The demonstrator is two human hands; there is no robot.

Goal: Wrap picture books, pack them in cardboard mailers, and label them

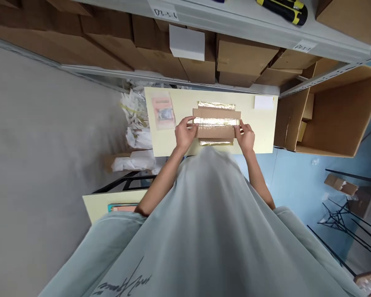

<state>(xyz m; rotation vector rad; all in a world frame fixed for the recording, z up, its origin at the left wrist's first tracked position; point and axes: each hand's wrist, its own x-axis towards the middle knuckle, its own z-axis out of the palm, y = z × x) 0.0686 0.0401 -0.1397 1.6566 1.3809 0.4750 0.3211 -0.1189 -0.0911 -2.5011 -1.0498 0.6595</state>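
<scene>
A brown cardboard box [218,131] lies on the pale yellow tabletop [182,144] in front of me. A strip of shiny packing tape [217,121] runs across its top from side to side, and more shiny tape shows along its far and near edges. My left hand [185,133] grips the box's left end, thumb and fingers at the end of the tape strip. At the opposite end, my right hand [245,135] holds the right edge in a similar way, with its thumb near the tape.
A pink printed sheet [164,111] and a white paper [264,102] lie on the table. Shelving with cardboard boxes [247,55] runs behind it; a yellow-black tool [284,10] sits on the upper shelf. A large open carton [336,115] stands right, crumpled white wrapping [137,115] left.
</scene>
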